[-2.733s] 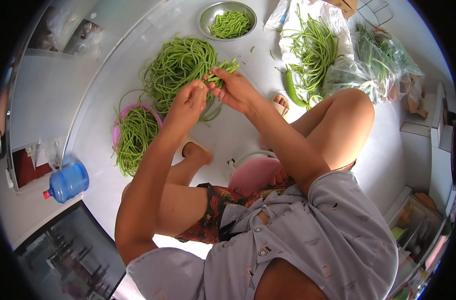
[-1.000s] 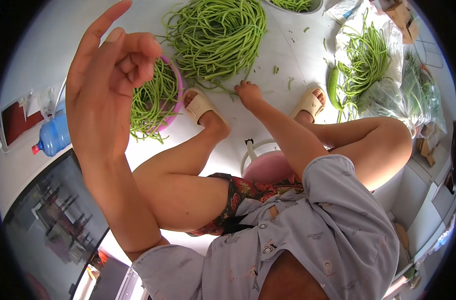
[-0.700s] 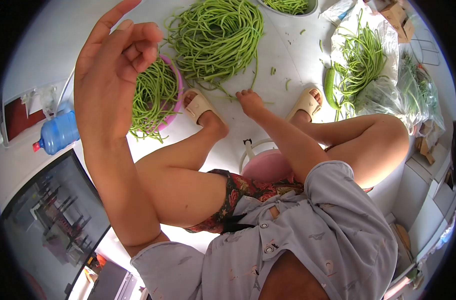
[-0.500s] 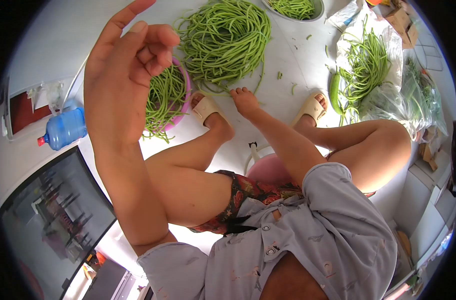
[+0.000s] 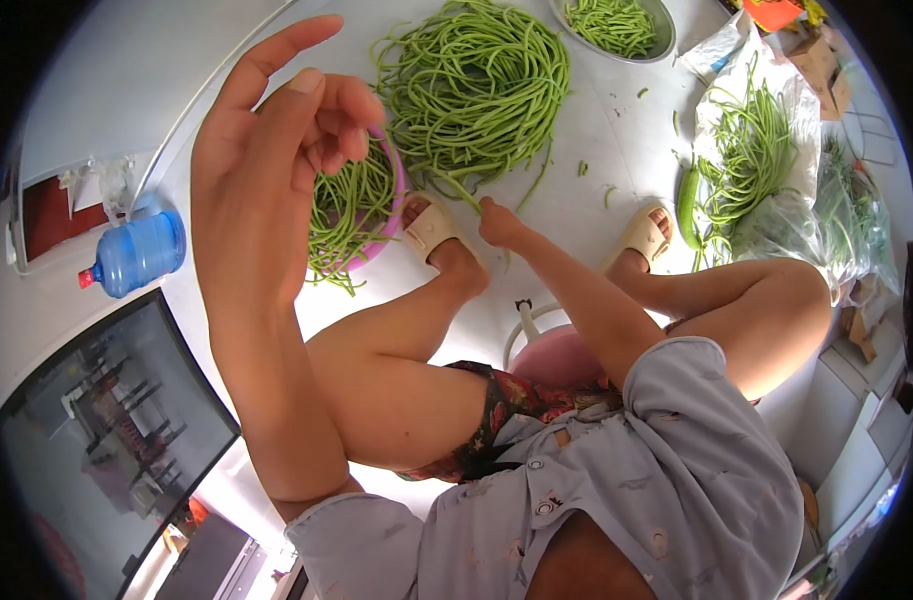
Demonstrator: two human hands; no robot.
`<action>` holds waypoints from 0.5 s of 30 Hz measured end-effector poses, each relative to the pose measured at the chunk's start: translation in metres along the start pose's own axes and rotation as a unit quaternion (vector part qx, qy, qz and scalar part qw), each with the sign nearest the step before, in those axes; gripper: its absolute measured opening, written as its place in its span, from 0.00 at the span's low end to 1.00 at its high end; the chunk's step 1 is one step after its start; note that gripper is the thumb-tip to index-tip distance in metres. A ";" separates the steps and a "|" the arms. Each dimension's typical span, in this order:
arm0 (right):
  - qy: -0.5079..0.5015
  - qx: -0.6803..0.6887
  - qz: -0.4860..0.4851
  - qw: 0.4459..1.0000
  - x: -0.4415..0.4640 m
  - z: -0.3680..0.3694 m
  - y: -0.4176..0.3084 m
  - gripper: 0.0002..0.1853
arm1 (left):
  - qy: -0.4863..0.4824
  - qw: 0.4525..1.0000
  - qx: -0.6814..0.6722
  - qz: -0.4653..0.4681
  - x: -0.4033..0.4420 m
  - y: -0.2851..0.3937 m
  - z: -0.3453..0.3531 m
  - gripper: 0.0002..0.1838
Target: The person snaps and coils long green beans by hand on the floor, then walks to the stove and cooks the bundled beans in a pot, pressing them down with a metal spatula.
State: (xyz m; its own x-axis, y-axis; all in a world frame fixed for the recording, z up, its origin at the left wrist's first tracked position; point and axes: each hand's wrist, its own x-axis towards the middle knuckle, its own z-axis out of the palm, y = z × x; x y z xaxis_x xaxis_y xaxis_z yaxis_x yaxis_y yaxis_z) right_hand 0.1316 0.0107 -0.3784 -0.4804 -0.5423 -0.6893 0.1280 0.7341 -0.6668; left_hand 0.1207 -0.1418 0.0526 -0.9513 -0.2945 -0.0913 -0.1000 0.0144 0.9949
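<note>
My left hand (image 5: 267, 150) is raised high on the left, close to the camera. Its index finger stretches out while the others curl loosely, and I see nothing in it. Behind it, a pink-rimmed basin (image 5: 398, 190) of green long beans is partly hidden. My right hand (image 5: 500, 222) reaches down between my feet, its fingers closed on a long bean (image 5: 464, 192) at the near edge of the big heap. That heap of long beans (image 5: 477, 90) lies coiled on the floor.
A metal bowl (image 5: 669, 30) of cut beans stands beyond the heap. To the right, more long beans (image 5: 752, 140) lie on a white bag beside a green gourd (image 5: 688, 207). A blue water bottle (image 5: 137, 255) lies at left. Bean scraps dot the floor.
My right hand has gone from loosely spread fingers at the heap's edge to closed on a long bean, drawn slightly toward me. My left hand stays raised; the whole view has shifted slightly.
</note>
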 end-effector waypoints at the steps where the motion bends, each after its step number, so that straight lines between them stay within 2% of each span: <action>1: -0.079 0.139 0.039 0.986 -0.018 -0.016 -0.018 0.11 | -0.002 1.000 -0.005 -0.003 0.002 -0.002 -0.001 0.21; 2: -0.155 0.273 0.075 0.947 -0.037 -0.032 -0.035 0.10 | -0.005 1.000 -0.009 -0.005 0.004 -0.005 0.000 0.21; 3: -0.181 0.391 0.077 0.899 -0.053 -0.043 -0.049 0.09 | -0.007 1.000 -0.008 -0.010 0.005 -0.008 0.001 0.20; 5: -0.228 0.604 0.072 0.761 -0.079 -0.064 -0.071 0.07 | -0.010 1.000 -0.003 -0.017 0.007 -0.015 0.005 0.18; 8: -0.232 0.679 0.078 0.692 -0.102 -0.101 -0.089 0.07 | -0.037 0.996 0.079 -0.035 0.009 -0.026 0.012 0.18; 11: -0.237 0.757 0.113 0.598 -0.121 -0.111 -0.087 0.07 | -0.092 0.976 0.180 -0.075 0.011 -0.042 0.012 0.15; 14: -0.153 0.803 0.113 0.565 -0.146 -0.109 -0.103 0.07 | -0.173 0.939 0.263 -0.138 0.020 -0.072 0.005 0.17; 15: -0.154 0.799 0.090 0.574 -0.150 -0.106 -0.108 0.07 | -0.205 0.921 0.290 -0.160 0.022 -0.082 0.004 0.18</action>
State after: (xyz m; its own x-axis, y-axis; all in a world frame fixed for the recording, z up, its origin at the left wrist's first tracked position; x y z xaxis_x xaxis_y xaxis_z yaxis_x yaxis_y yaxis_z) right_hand 0.0982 0.0565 -0.1730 -0.1902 -0.7444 -0.6401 0.9022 -0.3897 0.1851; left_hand 0.1064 -0.1459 -0.0314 -0.8649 0.0111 -0.5019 -0.4198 0.5322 0.7352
